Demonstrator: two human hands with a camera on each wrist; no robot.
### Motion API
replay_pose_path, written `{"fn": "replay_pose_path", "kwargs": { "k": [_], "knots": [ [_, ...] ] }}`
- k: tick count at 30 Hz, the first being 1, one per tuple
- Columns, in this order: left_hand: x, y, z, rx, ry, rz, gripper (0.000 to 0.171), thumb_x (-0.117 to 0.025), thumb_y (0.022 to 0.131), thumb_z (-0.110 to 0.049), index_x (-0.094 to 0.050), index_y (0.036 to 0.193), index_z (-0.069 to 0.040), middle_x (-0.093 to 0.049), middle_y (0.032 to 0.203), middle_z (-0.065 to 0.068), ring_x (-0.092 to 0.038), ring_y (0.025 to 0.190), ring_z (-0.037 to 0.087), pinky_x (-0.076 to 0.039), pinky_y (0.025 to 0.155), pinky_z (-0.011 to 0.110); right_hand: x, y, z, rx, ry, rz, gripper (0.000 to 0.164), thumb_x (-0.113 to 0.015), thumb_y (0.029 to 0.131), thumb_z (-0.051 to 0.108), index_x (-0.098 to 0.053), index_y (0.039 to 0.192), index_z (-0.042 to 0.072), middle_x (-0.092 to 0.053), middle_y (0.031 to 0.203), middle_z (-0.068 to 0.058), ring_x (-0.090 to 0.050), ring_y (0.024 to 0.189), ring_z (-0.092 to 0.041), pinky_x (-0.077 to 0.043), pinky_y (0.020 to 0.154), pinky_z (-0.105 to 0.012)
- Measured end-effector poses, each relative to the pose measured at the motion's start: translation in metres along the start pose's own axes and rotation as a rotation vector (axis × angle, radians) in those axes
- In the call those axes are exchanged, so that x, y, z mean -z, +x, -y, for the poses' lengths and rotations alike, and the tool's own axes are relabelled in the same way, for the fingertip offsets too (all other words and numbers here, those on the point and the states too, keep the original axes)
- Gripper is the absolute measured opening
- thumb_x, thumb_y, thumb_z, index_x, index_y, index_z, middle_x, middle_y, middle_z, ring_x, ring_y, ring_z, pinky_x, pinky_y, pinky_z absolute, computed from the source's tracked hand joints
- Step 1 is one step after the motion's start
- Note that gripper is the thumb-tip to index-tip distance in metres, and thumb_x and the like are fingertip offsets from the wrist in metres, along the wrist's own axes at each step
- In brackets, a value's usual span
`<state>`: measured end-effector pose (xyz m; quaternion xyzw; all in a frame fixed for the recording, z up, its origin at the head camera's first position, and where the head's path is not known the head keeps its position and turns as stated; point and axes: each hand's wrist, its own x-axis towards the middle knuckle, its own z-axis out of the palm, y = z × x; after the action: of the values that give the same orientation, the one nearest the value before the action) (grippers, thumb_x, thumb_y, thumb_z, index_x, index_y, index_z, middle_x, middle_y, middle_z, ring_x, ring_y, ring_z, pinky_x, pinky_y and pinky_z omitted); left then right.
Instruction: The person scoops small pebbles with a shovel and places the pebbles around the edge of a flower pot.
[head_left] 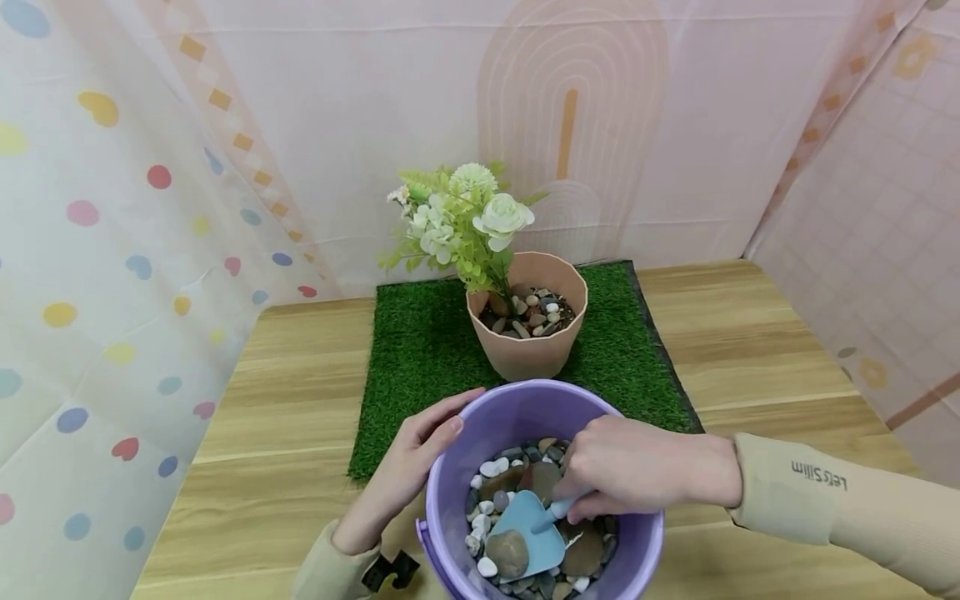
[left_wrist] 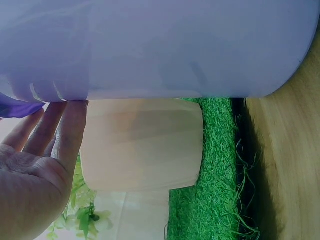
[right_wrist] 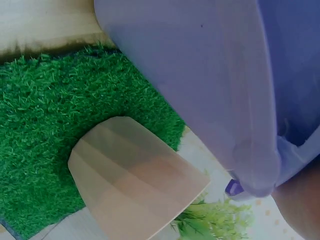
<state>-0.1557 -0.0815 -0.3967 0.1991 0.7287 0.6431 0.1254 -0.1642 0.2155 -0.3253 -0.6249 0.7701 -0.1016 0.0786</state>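
A purple bucket [head_left: 517, 412] with stones of mixed sizes in its bottom stands in front. Inside it, my right hand [head_left: 626, 467] grips the handle of a light blue toy shovel [head_left: 534, 521]. One rounded grey-brown stone [head_left: 507, 554] lies on the shovel's blade, among white pebbles [head_left: 480, 525] and larger dark stones. My left hand [head_left: 412, 454] rests against the bucket's left side near the rim; its fingers [left_wrist: 70, 132] extend along the outer wall in the left wrist view. The right wrist view shows mostly the bucket's outside, with the shovel hidden.
Behind the bucket, a peach flowerpot [head_left: 525, 354] holds pebbles and white artificial flowers [head_left: 504, 218]. It stands on a green turf mat [head_left: 420, 358] over a wooden table [head_left: 277, 433]. Patterned curtains [head_left: 360, 150] hang at the back and sides.
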Motion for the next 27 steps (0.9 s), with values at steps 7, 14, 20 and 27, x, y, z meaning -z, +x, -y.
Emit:
{"fn": "replay_pose_path", "kwargs": {
  "k": [7, 14, 20, 27],
  "knots": [
    [0.0, 0.0, 0.0, 0.011, -0.014, 0.009, 0.045, -0.044, 0.114, -0.02, -0.051, 0.156, -0.006, -0.053, 0.157, 0.025, -0.067, 0.123, -0.003, -0.062, 0.096, 0.026, 0.008, -0.003, -0.005, -0.006, 0.15, -0.016, 0.012, -0.07, 0.101, 0.032, -0.081, 0.099, 0.027, -0.075, 0.081, 0.019, -0.055, 0.07, 0.016, -0.039, 0.066, 0.0],
    [0.001, -0.001, 0.001, 0.01, -0.004, 0.004, 0.045, -0.044, 0.114, -0.02, -0.05, 0.156, -0.005, -0.053, 0.157, 0.024, -0.067, 0.123, -0.003, -0.061, 0.097, 0.025, 0.019, -0.006, -0.008, -0.055, 0.176, -0.061, 0.016, -0.07, 0.1, 0.036, -0.082, 0.108, 0.028, -0.071, 0.078, 0.021, -0.047, 0.068, 0.017, -0.04, 0.065, -0.002],
    [0.0, -0.001, 0.0, 0.014, 0.003, 0.006, 0.046, -0.043, 0.114, -0.02, -0.049, 0.156, -0.004, -0.053, 0.158, 0.025, -0.066, 0.123, -0.005, -0.061, 0.097, 0.025, 0.024, -0.014, -0.008, -0.123, 0.198, -0.079, 0.018, -0.07, 0.1, 0.037, -0.082, 0.113, 0.03, -0.073, 0.083, 0.018, -0.053, 0.071, 0.015, -0.047, 0.068, -0.009],
    [0.0, -0.001, 0.0, 0.001, 0.019, -0.002, 0.045, -0.044, 0.114, -0.019, -0.051, 0.155, -0.005, -0.054, 0.157, 0.024, -0.065, 0.125, -0.005, -0.059, 0.099, 0.023, 0.03, -0.028, -0.011, -0.189, 0.233, -0.154, 0.02, -0.073, 0.1, 0.033, -0.083, 0.115, 0.025, -0.082, 0.096, 0.012, -0.066, 0.081, 0.011, -0.052, 0.07, -0.012]
  ]
}}
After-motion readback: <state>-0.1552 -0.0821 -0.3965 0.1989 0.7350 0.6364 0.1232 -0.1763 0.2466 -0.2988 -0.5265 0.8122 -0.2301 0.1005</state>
